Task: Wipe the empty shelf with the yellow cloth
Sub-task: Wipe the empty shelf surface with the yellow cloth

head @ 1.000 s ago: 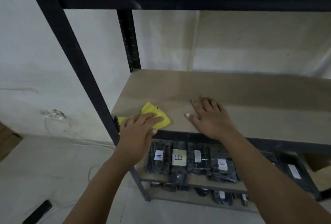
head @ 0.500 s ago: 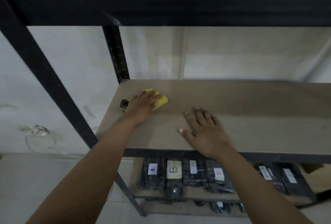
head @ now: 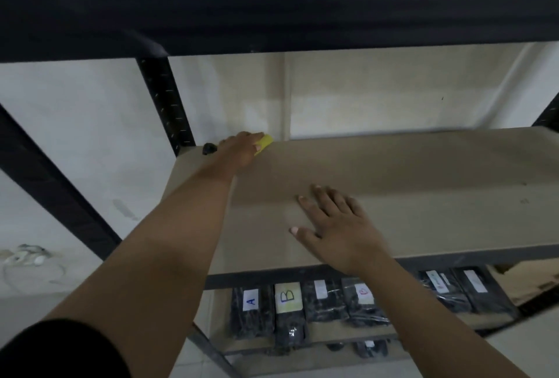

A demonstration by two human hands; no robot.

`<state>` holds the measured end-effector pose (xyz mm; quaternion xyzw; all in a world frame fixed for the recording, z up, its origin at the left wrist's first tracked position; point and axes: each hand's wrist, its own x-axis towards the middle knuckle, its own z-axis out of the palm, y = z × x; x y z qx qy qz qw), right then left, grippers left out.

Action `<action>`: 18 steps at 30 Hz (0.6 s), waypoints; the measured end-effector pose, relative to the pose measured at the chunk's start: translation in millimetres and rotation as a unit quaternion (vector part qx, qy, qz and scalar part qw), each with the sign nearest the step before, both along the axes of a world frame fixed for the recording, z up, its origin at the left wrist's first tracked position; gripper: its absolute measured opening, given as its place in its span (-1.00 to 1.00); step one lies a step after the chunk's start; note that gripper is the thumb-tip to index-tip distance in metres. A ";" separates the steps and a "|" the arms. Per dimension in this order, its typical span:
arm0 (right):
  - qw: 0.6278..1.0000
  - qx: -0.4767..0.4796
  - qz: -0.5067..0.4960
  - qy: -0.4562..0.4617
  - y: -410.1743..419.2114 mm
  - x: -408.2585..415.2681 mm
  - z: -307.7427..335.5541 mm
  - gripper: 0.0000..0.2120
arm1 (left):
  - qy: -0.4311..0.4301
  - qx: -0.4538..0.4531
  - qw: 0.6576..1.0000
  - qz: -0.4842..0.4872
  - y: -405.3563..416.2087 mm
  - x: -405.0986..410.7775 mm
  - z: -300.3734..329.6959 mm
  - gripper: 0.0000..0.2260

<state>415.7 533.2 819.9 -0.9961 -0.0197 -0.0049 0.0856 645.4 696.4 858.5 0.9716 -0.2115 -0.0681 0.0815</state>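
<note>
Centre-right of the frame, the right hand (head: pixel 338 228) lies flat, fingers spread, on the shelf (head: pixel 423 190). Farther, upper centre-left, the left hand (head: pixel 242 150) presses the yellow cloth (head: pixel 264 142) at the back edge; it could knock the small black object (head: pixel 208 148) just beside it off the shelf.

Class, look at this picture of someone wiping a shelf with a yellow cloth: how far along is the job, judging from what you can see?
Done: nothing shows clearly; the shelf carries no visible wipe marks. In hand: the left hand presses the yellow cloth at the shelf's back left corner, beside a small black object, while the right hand rests flat near the front edge. Left: probably the long stretch toward the right end, which the cloth is far from.
</note>
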 end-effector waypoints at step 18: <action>0.999 -0.031 -0.002 0.013 0.6 -4.9 3.8 -0.25 | -0.063 -0.100 0.984 -0.133 50.5 -204.7 -22.5 -0.57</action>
